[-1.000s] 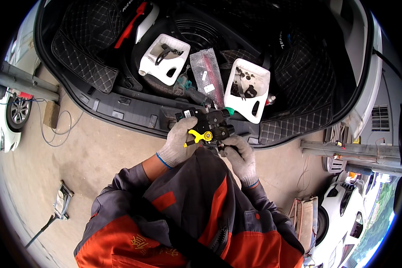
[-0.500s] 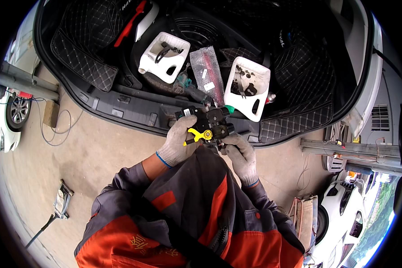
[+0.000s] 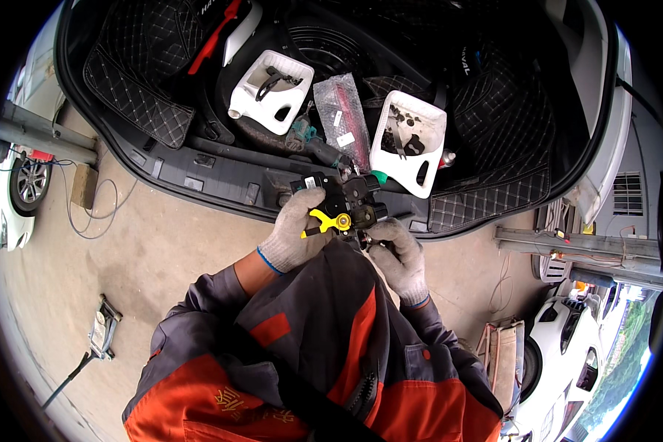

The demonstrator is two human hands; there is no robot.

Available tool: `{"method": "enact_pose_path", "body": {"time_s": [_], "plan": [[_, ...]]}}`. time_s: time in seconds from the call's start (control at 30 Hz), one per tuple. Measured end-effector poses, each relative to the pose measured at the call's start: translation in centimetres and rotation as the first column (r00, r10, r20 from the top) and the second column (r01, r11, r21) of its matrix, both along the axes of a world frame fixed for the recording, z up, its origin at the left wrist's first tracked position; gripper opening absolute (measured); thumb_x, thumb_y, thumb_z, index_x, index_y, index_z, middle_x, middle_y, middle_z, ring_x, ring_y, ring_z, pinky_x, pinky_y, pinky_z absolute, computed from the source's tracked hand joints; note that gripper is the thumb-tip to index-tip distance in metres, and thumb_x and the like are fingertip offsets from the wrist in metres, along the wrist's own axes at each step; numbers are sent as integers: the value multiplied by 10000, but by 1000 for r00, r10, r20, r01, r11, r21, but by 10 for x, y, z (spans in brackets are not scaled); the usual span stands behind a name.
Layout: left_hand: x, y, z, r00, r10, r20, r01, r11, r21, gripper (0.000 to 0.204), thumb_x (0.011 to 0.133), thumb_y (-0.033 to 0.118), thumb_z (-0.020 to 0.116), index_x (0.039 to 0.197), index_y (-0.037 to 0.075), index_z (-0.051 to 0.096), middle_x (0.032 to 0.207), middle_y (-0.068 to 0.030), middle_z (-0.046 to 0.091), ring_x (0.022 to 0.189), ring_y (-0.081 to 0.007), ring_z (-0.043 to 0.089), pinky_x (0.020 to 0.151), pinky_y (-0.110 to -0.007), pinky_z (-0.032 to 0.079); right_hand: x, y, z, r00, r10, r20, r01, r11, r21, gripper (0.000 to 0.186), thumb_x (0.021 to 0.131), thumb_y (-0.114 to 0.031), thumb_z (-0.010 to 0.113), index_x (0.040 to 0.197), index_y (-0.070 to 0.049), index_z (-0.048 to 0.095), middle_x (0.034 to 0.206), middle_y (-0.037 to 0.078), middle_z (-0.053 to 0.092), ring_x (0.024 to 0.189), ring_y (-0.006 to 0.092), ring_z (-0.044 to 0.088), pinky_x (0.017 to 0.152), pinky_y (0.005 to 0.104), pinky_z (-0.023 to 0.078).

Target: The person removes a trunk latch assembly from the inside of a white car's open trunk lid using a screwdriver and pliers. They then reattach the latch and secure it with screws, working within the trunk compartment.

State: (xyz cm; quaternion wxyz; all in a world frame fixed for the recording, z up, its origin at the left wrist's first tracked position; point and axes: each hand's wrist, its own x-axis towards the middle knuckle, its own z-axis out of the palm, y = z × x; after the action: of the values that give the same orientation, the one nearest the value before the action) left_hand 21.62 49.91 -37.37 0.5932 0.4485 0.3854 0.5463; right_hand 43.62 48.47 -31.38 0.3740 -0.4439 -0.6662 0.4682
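Over my knee, at the edge of the car's boot, is a black car-part assembly (image 3: pixel 359 193) with blocky housings and a yellow lever (image 3: pixel 331 224) with a dark tip. My left hand (image 3: pixel 296 230), in a pale knitted glove with a blue cuff, is closed round its left side. My right hand (image 3: pixel 401 254), gloved alike, has thumb and forefinger bent together at the assembly's lower right corner. Whatever is between those fingertips is too small and too hidden to name. A teal and black power tool (image 3: pixel 313 144) lies in the boot just beyond the assembly.
Cut-open white plastic jugs stand in the boot: the left jug (image 3: pixel 256 110) holds black parts, the right jug (image 3: pixel 412 173) small fasteners. Between them lies a bubble-wrap package (image 3: pixel 340 121). The boot sill (image 3: pixel 191 166) curves across in front. A floor jack (image 3: pixel 104 328) stands left.
My right thumb and forefinger have shifted slightly at the assembly's lower right corner. My left hand still grips the assembly in nearly the same place.
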Motion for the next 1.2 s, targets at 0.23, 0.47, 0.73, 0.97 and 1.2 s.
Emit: {"method": "enact_pose_path", "body": {"time_s": [0.23,0.47,0.73,0.97,1.2], "plan": [[-2,3,-13,985,-75,156,113,961,-253,365,941,147,580,1282,74,474,1246,-98,585,1131,-197,625,955,-349,543,0,3,8,999,-5,41,10,994,-109,195,845,9,661,1034,-33,642,979,70,677,901,168,648,813,293,516],[-8,2,8,990,-134,-38,139,979,149,568,800,-150,635,1292,43,428,1244,-111,511,1179,-214,605,915,-341,576,-1,6,17,996,10,93,1,993,-117,151,850,-16,675,998,-27,648,956,82,691,870,188,667,791,313,527],[-7,4,-30,972,-16,-234,12,1000,-20,582,714,4,787,1248,25,556,1231,-185,622,1141,-378,606,972,-440,494,-3,10,23,969,15,248,-20,1000,18,150,842,-56,701,983,-27,660,940,107,697,854,251,681,776,348,529],[-20,5,7,690,259,-675,149,863,483,696,665,58,867,1267,1,523,1205,-209,588,1141,-388,599,981,-445,509,-1,11,15,954,43,296,-64,996,63,171,853,-82,696,1007,-31,644,940,128,684,853,302,677,765,381,527],[-21,5,8,705,220,-674,156,879,451,739,639,57,883,1278,13,514,1180,-200,605,1104,-392,614,966,-449,511,0,11,8,932,71,356,-131,980,148,200,853,-80,695,1037,-40,627,957,155,668,847,339,667,747,409,527]]}}
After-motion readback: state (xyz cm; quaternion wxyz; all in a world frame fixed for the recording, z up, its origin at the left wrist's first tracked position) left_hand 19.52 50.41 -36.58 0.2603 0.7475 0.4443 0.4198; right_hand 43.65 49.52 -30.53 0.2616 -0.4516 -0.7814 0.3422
